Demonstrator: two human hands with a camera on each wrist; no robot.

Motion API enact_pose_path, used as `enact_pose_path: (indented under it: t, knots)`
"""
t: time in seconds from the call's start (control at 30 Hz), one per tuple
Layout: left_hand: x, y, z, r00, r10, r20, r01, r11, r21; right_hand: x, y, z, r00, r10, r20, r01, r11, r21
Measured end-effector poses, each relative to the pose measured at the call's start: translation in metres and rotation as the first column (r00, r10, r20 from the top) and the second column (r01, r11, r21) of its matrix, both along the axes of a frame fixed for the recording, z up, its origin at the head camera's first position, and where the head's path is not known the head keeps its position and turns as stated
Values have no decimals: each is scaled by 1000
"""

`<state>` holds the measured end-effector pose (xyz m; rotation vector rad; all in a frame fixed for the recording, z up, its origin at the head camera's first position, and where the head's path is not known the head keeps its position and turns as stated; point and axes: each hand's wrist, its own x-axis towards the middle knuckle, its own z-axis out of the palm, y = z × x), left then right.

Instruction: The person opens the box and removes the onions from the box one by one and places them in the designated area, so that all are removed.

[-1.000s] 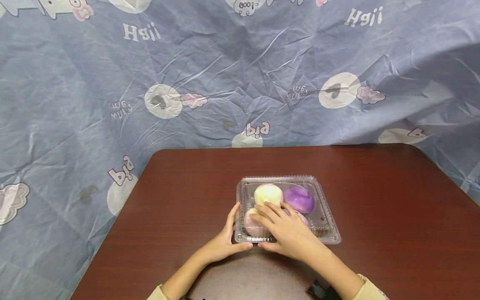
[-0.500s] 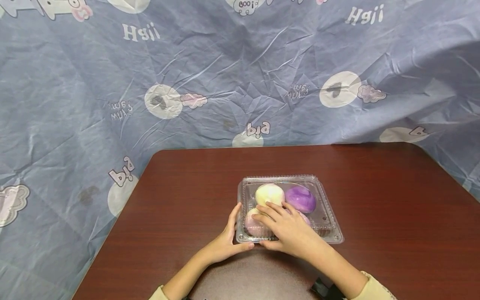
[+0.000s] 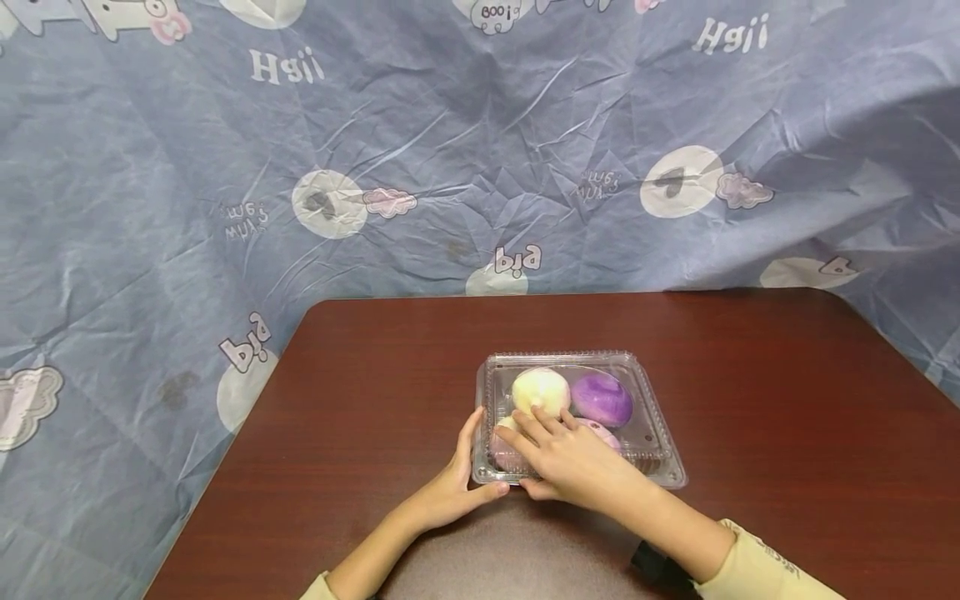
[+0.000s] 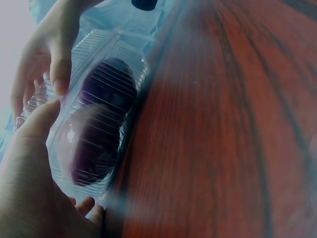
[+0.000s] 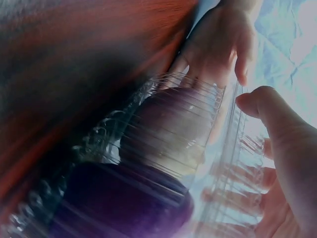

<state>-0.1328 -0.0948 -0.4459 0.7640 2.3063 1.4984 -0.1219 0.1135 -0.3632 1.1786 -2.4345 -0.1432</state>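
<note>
A clear plastic clamshell box (image 3: pixel 645 408) lies on the table with its lid down. Inside it sit several round, bun-like things: a cream one (image 3: pixel 540 390), a purple one (image 3: pixel 602 400), and pinkish ones (image 3: pixel 596 432) partly covered by my right hand. My left hand (image 3: pixel 450 490) holds the near left corner, fingers along the side and thumb at the front edge. My right hand (image 3: pixel 577 467) rests on the lid, fingers spread and thumb down at the front rim. In the left wrist view, both thumbs meet closely along the box's edge.
The box stands on a dark reddish-brown wooden table (image 3: pixel 375 375). Behind and left of it hangs a wrinkled blue printed cloth (image 3: pixel 435 125). A small black object (image 3: pixel 656 562) shows beside my right forearm.
My right fingers have shifted slightly on the lid, uncovering more of a pinkish bun-like thing. My left hand and the box stay almost where they were.
</note>
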Motion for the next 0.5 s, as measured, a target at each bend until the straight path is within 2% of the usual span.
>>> enact_pose_path:
  t: [0.13, 0.27, 0.37, 0.5]
  knots:
    - [1, 0, -1, 1000, 8, -7, -8, 1000, 7, 0, -3, 0, 995, 41, -91, -42, 999, 0]
    - [2, 0, -2, 1000, -2, 8, 2, 1000, 5, 2, -8, -1, 989, 57, -136, -58, 998, -5]
    - [1, 0, -2, 1000, -9, 16, 9, 1000, 0, 5, -10, 0, 990, 43, -134, -43, 999, 1]
    - [0, -1, -1, 1000, -16, 17, 16, 1000, 0, 11, -13, 2, 996, 1, -89, 3, 999, 41]
